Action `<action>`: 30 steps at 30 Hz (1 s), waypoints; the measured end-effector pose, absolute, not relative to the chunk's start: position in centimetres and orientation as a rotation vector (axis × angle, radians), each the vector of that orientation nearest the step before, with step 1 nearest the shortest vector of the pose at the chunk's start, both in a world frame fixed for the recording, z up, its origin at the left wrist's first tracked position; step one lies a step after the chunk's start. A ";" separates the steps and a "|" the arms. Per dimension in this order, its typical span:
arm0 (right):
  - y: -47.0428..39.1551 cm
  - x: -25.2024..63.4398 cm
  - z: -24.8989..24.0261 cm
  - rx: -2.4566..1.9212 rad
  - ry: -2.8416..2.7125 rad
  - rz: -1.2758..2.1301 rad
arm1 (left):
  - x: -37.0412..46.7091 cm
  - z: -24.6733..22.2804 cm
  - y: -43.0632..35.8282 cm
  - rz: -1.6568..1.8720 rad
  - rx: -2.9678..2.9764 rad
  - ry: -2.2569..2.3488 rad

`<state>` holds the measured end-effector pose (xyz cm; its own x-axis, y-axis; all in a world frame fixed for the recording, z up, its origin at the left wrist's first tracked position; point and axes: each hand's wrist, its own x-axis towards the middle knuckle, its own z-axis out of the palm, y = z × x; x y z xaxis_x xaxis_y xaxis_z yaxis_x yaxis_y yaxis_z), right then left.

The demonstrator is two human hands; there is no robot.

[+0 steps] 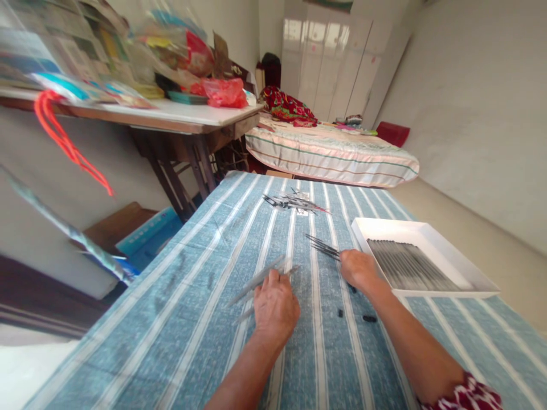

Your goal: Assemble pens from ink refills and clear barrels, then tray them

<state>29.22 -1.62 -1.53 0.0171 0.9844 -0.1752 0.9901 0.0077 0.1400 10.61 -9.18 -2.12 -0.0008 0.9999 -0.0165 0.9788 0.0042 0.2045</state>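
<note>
My left hand [277, 307] is closed around several thin grey sticks [252, 286], blurred by motion, just above the striped cloth. My right hand [359, 269] grips a few thin black sticks [322, 246] that point away to the left. Beside that hand, an open white box [468, 279] holds a row of thin dark sticks [410, 265]. Farther up the table lies a loose pile of thin dark sticks [294, 201], one with a red part. Small black pieces [370, 319] lie near my right forearm. What kind of sticks they are cannot be made out.
A blue and white striped cloth [192, 319] covers the table. At the left stands a cluttered side table [192, 111] with plastic bags and a hanging red cord [72, 148]. Behind are a bed [329, 151] and a white cabinet [329, 68].
</note>
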 end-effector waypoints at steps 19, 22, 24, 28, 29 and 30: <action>-5.5 30.2 1.5 1.712 2.336 0.271 | 9.3 -2.6 -9.3 0.698 1.976 1.929; -6.6 30.2 2.4 1.626 2.425 0.332 | 9.2 -2.4 -9.4 0.855 1.966 1.750; -7.1 30.1 2.8 1.589 2.467 0.356 | 9.2 -2.3 -9.5 0.920 1.993 1.641; -7.5 29.7 3.2 1.529 2.507 0.382 | 9.2 -2.2 -9.7 0.981 2.043 1.515; -7.5 29.6 3.2 1.518 2.513 0.383 | 9.2 -2.2 -9.8 0.987 2.047 1.499; -7.5 29.5 3.2 1.509 2.516 0.381 | 9.2 -2.2 -9.8 0.992 2.052 1.485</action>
